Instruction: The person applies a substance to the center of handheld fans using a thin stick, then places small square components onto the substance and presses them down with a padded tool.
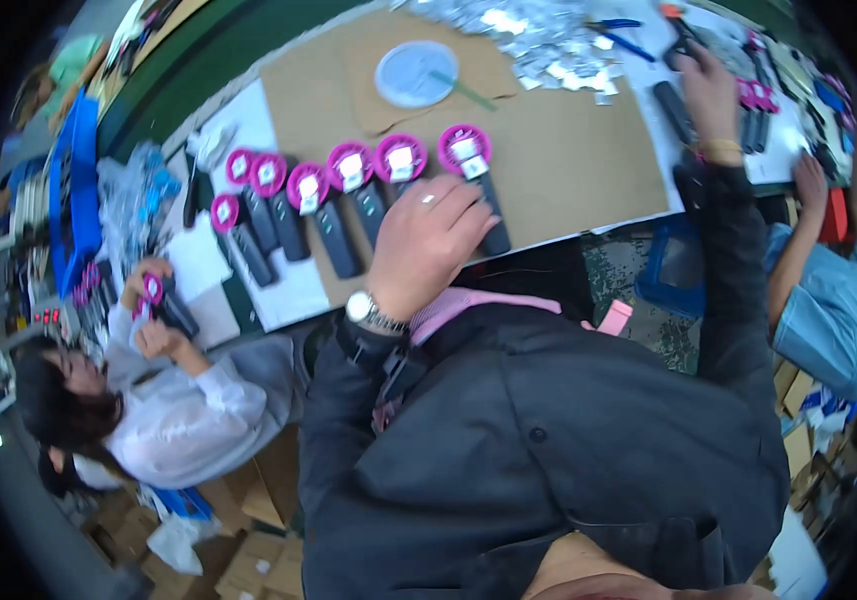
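Seven pink-headed devices (336,240) lay across the centre-left.
The left hand (430,235), loosely curled, hid most of one handle, its hold impossible to tell; at upper right, the right hand (710,95) gripped a blurred dark object (684,48).

Pink-headed, dark-handled devices (331,228), row at eleven o'clock: seven. White round dish (403,82), twelve o'clock: one. Green stick (474,97), twelve o'clock: one. Blue-handled pliers (632,46), one o'clock: one pair.

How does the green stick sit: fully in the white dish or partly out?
Partly out: the green stick has one end over the white dish, the other beyond its rim, over the cardboard.
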